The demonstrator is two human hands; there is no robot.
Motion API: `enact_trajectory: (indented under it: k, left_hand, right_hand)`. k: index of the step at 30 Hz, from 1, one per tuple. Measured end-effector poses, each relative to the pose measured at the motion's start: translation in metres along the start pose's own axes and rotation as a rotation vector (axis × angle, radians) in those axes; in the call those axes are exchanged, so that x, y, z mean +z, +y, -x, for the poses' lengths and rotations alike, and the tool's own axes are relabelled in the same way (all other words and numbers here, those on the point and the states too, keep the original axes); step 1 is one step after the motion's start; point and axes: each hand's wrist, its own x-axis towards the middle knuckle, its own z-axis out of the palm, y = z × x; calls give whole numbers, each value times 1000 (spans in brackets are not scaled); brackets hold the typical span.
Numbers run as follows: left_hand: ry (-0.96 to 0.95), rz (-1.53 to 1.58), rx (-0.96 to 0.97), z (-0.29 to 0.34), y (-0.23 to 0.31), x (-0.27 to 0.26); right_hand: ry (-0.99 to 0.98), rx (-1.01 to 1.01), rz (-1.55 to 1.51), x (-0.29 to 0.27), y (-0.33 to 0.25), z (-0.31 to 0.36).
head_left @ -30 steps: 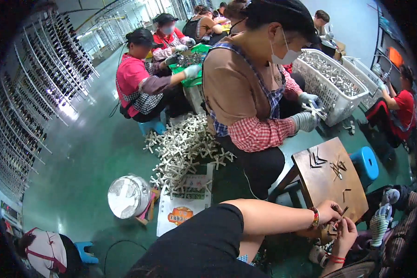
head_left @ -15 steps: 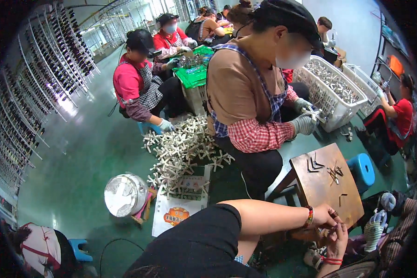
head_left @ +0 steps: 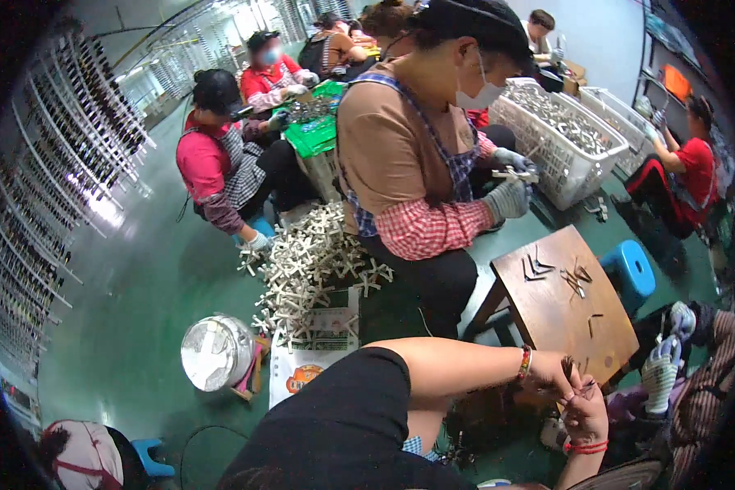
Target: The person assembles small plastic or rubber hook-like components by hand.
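My left hand (head_left: 550,377), with a beaded bracelet at the wrist, is closed in a pinch on a small bundle of thin dark pieces (head_left: 567,367). Its fingertips meet those of my right hand (head_left: 585,412), which has red cords at the wrist. The right fingers are closed too, and what they pinch is too small to make out. Both hands are at the near edge of a wooden stool-table (head_left: 559,314). On its top lie black L-shaped rods (head_left: 537,266), a small heap of brown and dark pieces (head_left: 576,282) and a single L-shaped rod (head_left: 594,323).
A co-worker in a checked apron (head_left: 416,163) sits just beyond, holding a whitish cross-shaped part (head_left: 514,174). Similar parts form a floor heap (head_left: 310,261). Around stand a white bucket (head_left: 216,353), a blue stool (head_left: 630,268) and a filled white crate (head_left: 559,135). A gloved hand (head_left: 661,371) is close on the right.
The whole view has shifted a little. My hands stay together while their fingers have turned, and the dark pieces now point up from my left fingers.
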Motion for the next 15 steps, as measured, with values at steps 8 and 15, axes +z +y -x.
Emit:
enact_trajectory:
  k: [8, 15]
  left_hand:
    - [-112, 48, -98, -8, -1, 8]
    - [166, 102, -178, -3, -2, 5]
  right_hand:
    - [207, -38, 142, -6, -2, 17]
    - [405, -316, 632, 2, -9, 21]
